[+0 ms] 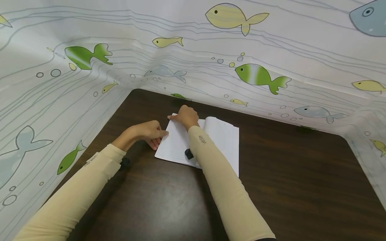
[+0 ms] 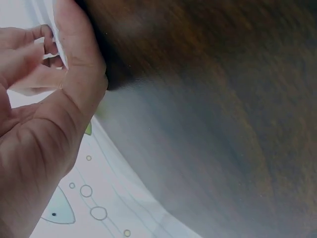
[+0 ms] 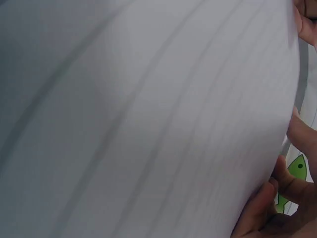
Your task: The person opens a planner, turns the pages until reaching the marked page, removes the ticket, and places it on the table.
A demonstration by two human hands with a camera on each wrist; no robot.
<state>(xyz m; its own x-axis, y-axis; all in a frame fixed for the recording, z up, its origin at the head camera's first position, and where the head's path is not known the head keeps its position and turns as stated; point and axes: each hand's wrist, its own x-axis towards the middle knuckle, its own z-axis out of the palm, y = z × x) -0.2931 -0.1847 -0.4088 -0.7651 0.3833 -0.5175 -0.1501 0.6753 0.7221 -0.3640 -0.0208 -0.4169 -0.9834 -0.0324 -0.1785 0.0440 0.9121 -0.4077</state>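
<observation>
A notebook (image 1: pixel 176 144) with white ruled pages lies spread on the dark table, one page on the right bulging up at the fold. My left hand (image 1: pixel 148 130) pinches the left edge of its left page, a digit on top and other fingers below. At the top left corner of that page, my right hand (image 1: pixel 186 117) grips the paper. Up close in the right wrist view, the curved lined page (image 3: pixel 188 119) fills most of the picture, with fingers (image 3: pixel 297 188) along its edge. The left wrist view shows my left palm (image 2: pixel 44 139) beside the paper edge.
The brown wooden table (image 1: pixel 289 174) carries the notebook near its far left part. White sheets (image 1: pixel 193 57) printed with fish enclose the table at the back and sides. Small black wrist devices (image 1: pixel 189 154) sit on both light sleeves.
</observation>
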